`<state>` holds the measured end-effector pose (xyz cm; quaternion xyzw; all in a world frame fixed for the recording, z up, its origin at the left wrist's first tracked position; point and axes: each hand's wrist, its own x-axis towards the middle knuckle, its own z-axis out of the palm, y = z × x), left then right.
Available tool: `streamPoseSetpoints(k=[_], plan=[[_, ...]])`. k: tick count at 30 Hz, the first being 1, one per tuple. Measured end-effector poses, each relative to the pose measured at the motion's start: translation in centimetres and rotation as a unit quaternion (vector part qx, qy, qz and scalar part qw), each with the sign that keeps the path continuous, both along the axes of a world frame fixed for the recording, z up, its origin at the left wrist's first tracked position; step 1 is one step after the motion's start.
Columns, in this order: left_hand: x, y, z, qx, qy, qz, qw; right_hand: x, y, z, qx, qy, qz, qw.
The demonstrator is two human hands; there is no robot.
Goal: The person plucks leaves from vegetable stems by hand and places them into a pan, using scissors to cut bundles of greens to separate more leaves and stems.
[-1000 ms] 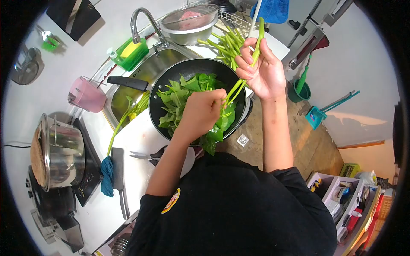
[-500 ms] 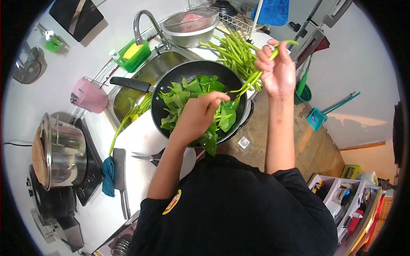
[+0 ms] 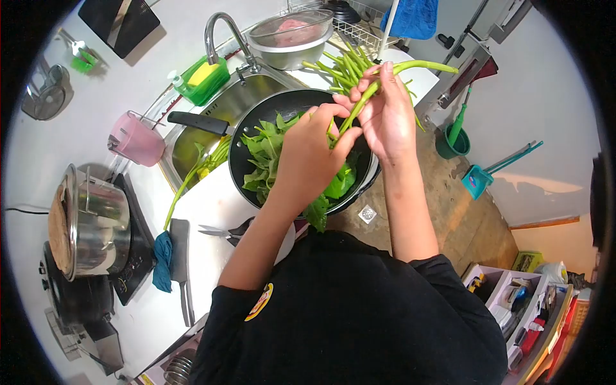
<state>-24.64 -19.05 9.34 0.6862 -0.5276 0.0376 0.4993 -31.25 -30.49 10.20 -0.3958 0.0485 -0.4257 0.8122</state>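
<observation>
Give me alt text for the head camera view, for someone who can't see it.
A person's left hand and right hand hold green stems over a black long-handled pan of leafy greens. Beyond it are a steel sink and a pile of stems.

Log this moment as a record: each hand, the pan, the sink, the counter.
Left hand: at the lower end of the green stems, grip unclear
Right hand: holding the green stems
Frying pan: leafy greens inside, handle over the sink
Sink: more stems inside
Counter: scissors, cleaver
</observation>
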Motion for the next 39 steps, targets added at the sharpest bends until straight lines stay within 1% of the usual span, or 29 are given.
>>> streamPoseSetpoints(k=[1,3,4,6,7,9,11,14,17,19,20,22,23,25,26,29,32,35,36,39], plan=[[0.2,-0.4,-0.7,-0.047,-0.029,0.003,0.998,0.0,0.1,0.0,-0.003,0.009,-0.005,1.0],[0.1,-0.3,-0.4,-0.038,-0.028,-0.004,0.999,-0.1,0.3,0.1,-0.008,0.028,-0.016,0.999],[0.2,-0.3,-0.5,-0.037,-0.032,-0.008,0.999,0.0,0.5,0.2,-0.021,0.049,-0.039,0.998],[0.2,-0.1,-0.5,-0.02,-0.044,-0.01,0.999,0.1,0.4,-0.2,-0.086,0.127,-0.109,0.982],[0.2,0.0,-0.2,-0.005,-0.053,-0.008,0.999,0.2,0.3,-0.4,-0.12,0.164,-0.143,0.969],[0.3,0.0,-0.2,0.02,-0.073,-0.006,0.997,0.4,0.5,-0.6,-0.223,0.212,-0.215,0.927],[0.3,-0.1,-0.4,0.039,-0.095,-0.005,0.995,0.5,0.7,-0.6,-0.312,0.265,-0.273,0.87],[0.7,0.0,-0.1,0.063,-0.117,0.01,0.991,1.0,0.8,-1.1,-0.362,0.268,-0.29,0.844],[1.3,0.5,0.3,0.102,-0.151,-0.029,0.983,1.2,1.1,-1.1,-0.409,0.25,-0.295,0.826],[1.9,0.5,0.0,0.082,-0.114,-0.076,0.987,0.8,1.3,-1.2,-0.44,0.246,-0.284,0.816],[2.2,0.4,0.0,0.072,-0.096,-0.098,0.988,0.9,1.4,-1.4,-0.384,0.2,-0.231,0.871],[2.4,0.7,0.3,0.08,0.061,-0.181,0.978,1.0,1.6,-2.0,-0.26,0.104,-0.117,0.953],[2.5,0.9,0.6,0.083,0.139,-0.221,0.962,1.1,1.9,-1.8,-0.219,0.07,-0.091,0.969],[3.1,1.2,0.9,0.113,0.233,-0.271,0.927,1.4,2.6,-0.9,-0.136,0.003,-0.04,0.99],[3.2,1.3,1.0,0.127,0.279,-0.295,0.905,1.4,2.8,-0.8,-0.135,0.016,-0.044,0.99],[3.3,1.5,0.7,0.107,0.363,-0.316,0.87,1.6,3.2,-1.0,-0.111,-0.011,-0.046,0.993],[3.6,1.5,0.7,0.084,0.372,-0.303,0.874,1.0,2.0,-1.4,-0.083,-0.048,0.055,0.994],[3.6,2.4,1.8,0.055,0.536,-0.263,0.8,0.9,2.0,-0.7,-0.078,-0.031,0.121,0.989],[3.7,2.3,1.1,0.038,0.54,-0.252,0.802,0.4,1.7,-0.8,-0.091,-0.019,0.165,0.982],[3.2,2.1,1.2,0.048,0.53,-0.224,0.817,0.1,2.4,-0.9,-0.074,0.04,0.179,0.98]])
